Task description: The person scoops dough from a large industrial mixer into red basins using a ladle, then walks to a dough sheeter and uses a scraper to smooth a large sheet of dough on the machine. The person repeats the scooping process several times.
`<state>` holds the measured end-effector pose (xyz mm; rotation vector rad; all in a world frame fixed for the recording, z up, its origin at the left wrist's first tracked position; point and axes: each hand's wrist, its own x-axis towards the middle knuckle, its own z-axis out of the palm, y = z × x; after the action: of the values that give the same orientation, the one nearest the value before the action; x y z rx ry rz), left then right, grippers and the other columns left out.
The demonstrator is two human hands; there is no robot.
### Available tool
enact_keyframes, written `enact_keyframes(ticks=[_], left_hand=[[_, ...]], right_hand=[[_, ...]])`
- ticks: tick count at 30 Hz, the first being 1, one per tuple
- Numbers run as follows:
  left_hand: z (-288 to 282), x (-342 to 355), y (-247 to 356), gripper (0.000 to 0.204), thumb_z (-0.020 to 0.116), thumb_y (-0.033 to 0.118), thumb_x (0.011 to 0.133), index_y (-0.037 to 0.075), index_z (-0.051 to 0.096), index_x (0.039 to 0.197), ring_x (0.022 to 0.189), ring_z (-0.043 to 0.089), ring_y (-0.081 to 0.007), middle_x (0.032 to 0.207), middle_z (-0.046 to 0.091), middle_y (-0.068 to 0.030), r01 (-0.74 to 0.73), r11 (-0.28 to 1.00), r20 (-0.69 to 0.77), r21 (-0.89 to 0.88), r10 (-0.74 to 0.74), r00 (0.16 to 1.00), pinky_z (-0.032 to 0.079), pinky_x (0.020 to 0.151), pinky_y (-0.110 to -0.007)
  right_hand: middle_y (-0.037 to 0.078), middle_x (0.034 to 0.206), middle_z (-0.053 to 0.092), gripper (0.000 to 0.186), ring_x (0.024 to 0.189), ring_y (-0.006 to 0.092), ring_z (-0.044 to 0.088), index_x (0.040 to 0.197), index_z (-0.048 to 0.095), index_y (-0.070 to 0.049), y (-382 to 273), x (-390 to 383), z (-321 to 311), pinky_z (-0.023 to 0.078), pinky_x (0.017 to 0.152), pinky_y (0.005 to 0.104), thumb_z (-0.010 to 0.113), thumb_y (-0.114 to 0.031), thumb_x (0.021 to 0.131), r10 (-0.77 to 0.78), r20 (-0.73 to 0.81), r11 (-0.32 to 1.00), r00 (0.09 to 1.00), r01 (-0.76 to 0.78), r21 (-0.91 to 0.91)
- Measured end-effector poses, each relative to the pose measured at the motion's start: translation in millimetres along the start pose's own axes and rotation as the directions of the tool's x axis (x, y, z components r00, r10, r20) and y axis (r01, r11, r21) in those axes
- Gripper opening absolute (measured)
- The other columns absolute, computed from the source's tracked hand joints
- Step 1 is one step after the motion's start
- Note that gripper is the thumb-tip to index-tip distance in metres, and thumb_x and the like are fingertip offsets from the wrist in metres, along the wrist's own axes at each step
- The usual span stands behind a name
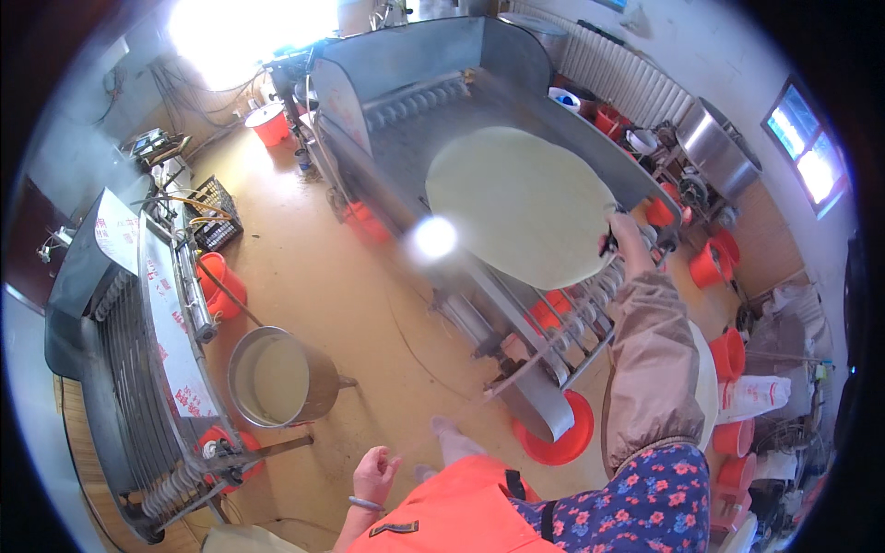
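A large round, thin, pale-green sheet of dough or batter (516, 203) lies on the dark flat bed of a big metal machine (406, 143). My right hand (630, 241) reaches to its near right edge, fingers closed around a small tool with a dark handle (606, 244). The tool's kind is too small to make out, and my fingers partly cover it. My left hand (373, 476), with a bracelet on the wrist, hangs beside my orange apron (452, 511). Its fingers are curled in and nothing shows in them.
Rollers and bars (590, 309) form the machine's near end, above a red basin (562, 429). A metal pot of pale liquid (277, 378) stands at left, by a second machine (138, 369). Red buckets (728, 355) line the right side. A cable crosses the floor.
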<state>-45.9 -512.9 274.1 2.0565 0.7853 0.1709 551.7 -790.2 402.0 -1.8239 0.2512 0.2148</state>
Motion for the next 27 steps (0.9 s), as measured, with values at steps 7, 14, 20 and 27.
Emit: enact_keyframes(ticks=[7, 14, 20, 27], left_hand=[[-16.6, -12.3, -28.5, 0.027, 0.074, 0.015, 0.072, 0.004, 0.058, 0.091, 0.057, 0.055, -0.0156, 0.071, 0.057, -0.0066, -0.045, 0.999, 0.037, 0.029, 0.044, 0.998, 0.047, 0.054, -0.028], [-31.3, -16.4, -56.8, 0.027, 0.073, 0.015, 0.072, 0.005, 0.058, 0.091, 0.056, 0.055, -0.0171, 0.068, 0.056, -0.0067, -0.007, 0.996, -0.029, 0.085, 0.01, 1.0, 0.047, 0.054, -0.029], [-30.3, 24.8, -42.1, 0.026, 0.073, 0.013, 0.072, 0.006, 0.057, 0.092, 0.053, 0.053, -0.0155, 0.065, 0.055, -0.006, 0.087, 0.994, -0.096, 0.062, -0.081, 0.992, 0.045, 0.052, -0.028], [-21.9, 109.7, 13.1, 0.027, 0.073, 0.013, 0.073, 0.004, 0.057, 0.093, 0.053, 0.051, -0.0125, 0.064, 0.054, -0.0045, 0.052, 0.998, -0.049, -0.022, -0.053, 0.997, 0.044, 0.051, -0.026]], right_hand=[[0.012, 0.052, 0.053, 0.03, 0.04, 0.0241, 0.054, 0.066, 0.052, 0.002, 46.0, -113.8, -16.1, 0.043, 0.037, 0.0372, 0.053, -0.023, 0.084, 0.192, 0.298, 0.948, 0.935, -0.098, -0.304], [0.011, 0.055, 0.056, 0.031, 0.042, 0.0215, 0.056, 0.071, 0.051, 0.0, 22.1, -139.2, 69.3, 0.043, 0.036, 0.0323, 0.055, -0.027, 0.085, 0.129, 0.516, 0.981, 0.847, -0.031, -0.194], [0.015, 0.051, 0.056, 0.032, 0.039, 0.0244, 0.056, 0.064, 0.052, 0.004, -18.4, -20.3, 171.9, 0.044, 0.038, 0.0376, 0.053, -0.023, 0.082, -0.08, 0.474, 0.933, 0.877, 0.234, -0.275], [0.016, 0.049, 0.054, 0.033, 0.039, 0.0275, 0.056, 0.067, 0.053, 0.006, -54.4, 132.7, 173.2, 0.043, 0.038, 0.0401, 0.05, -0.023, 0.084, -0.076, 0.239, 0.885, 0.968, 0.176, -0.432]])
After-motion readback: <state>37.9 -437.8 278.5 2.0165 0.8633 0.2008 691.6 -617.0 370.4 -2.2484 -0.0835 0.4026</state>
